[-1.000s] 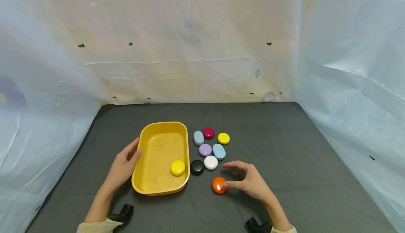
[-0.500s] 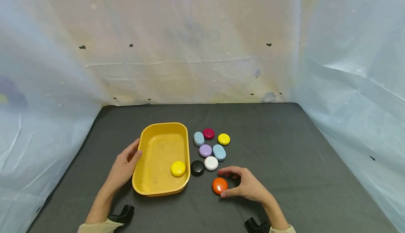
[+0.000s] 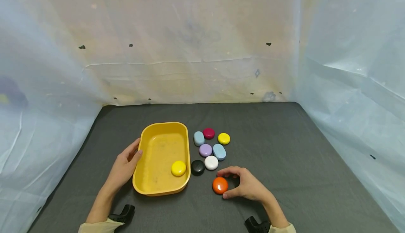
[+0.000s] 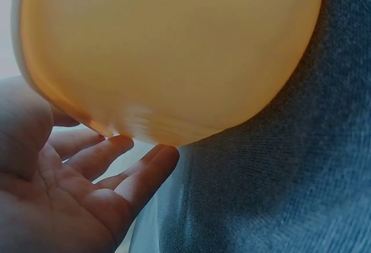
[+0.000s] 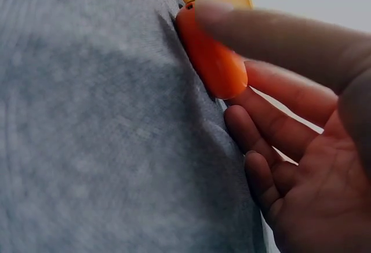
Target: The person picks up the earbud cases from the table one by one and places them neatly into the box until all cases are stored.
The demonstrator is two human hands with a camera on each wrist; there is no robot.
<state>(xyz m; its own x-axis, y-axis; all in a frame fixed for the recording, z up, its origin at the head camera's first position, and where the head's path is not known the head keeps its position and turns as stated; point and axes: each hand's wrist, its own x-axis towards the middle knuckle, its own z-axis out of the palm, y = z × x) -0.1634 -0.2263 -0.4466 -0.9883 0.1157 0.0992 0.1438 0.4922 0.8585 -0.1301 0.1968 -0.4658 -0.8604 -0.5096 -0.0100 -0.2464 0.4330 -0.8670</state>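
My left hand [image 3: 124, 161] holds the left wall of a yellow tray [image 3: 141, 190], its thumb at the rim. In the left wrist view, fingertips [image 4: 167, 155] touch the tray's outer wall [image 4: 174, 50]. One glossy yellow disc [image 3: 178, 168] lies inside the tray. To the right, my right hand [image 3: 244, 183] curves its thumb and fingers round a glossy orange disc [image 3: 219, 185] on the cloth. In the right wrist view, the thumb [image 5: 272, 35] overlaps the orange disc [image 5: 217, 61], which has a small dark mark on its side; the other fingers reach behind it.
A loose cluster beside the tray holds a black disc [image 3: 197, 168], a white disc [image 3: 211, 163], a purple disc [image 3: 205, 150], blue ovals [image 3: 219, 152], a dark red disc [image 3: 208, 133] and another yellow disc [image 3: 224, 138]. Grey cloth [image 3: 284, 155] covers the table; plastic sheeting [image 3: 190, 50] surrounds it.
My right hand has shifted slightly left and nearer me, bringing its thumb to the near side of the orange disc and its fingers to the far side. The left hand and tray stay put.
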